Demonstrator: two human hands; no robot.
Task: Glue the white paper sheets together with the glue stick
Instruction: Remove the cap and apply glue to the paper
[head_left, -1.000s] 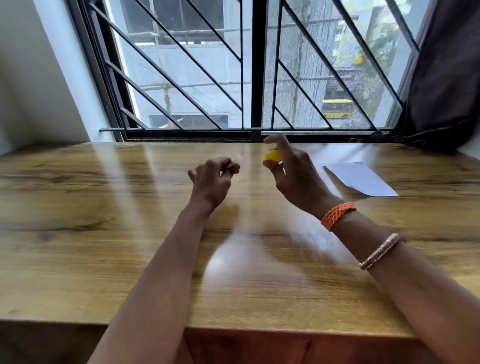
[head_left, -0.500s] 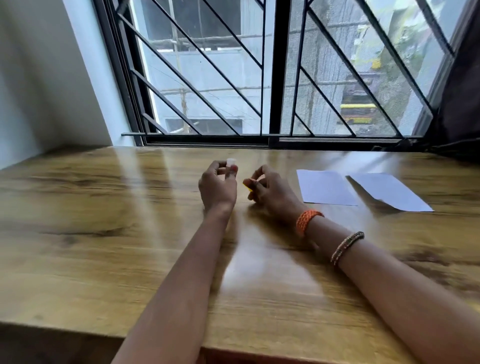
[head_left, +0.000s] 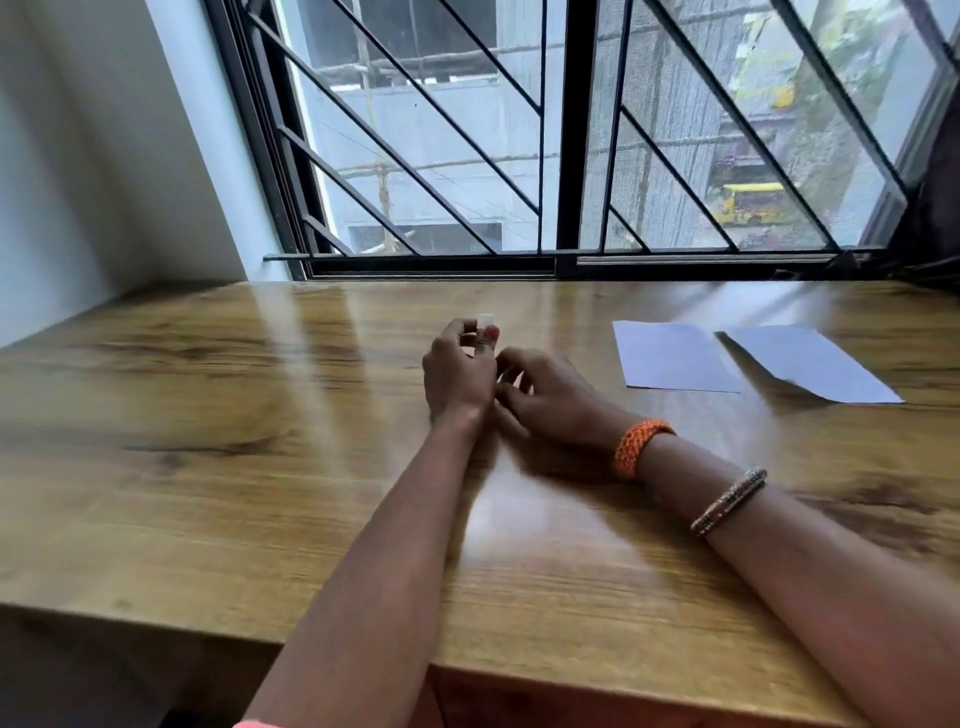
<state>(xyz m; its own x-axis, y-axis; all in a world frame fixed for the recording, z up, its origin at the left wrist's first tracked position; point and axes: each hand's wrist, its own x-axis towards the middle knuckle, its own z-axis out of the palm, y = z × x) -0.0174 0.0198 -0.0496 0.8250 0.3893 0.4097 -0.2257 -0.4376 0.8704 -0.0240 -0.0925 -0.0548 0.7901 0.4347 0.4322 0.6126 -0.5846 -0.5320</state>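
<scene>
The glue stick itself is hidden, but a small white cap (head_left: 486, 319) shows at the fingertips of the left hand (head_left: 458, 370), pinched there as the hand rests on the wooden table (head_left: 208, 467). Just right of that pinch the right hand (head_left: 550, 400) lies curled and touching the left, and whether it holds anything cannot be told. Farther right and slightly beyond lie two white paper sheets (head_left: 672, 356), (head_left: 810, 366) flat side by side, with the barred window (head_left: 561, 140) behind.
</scene>
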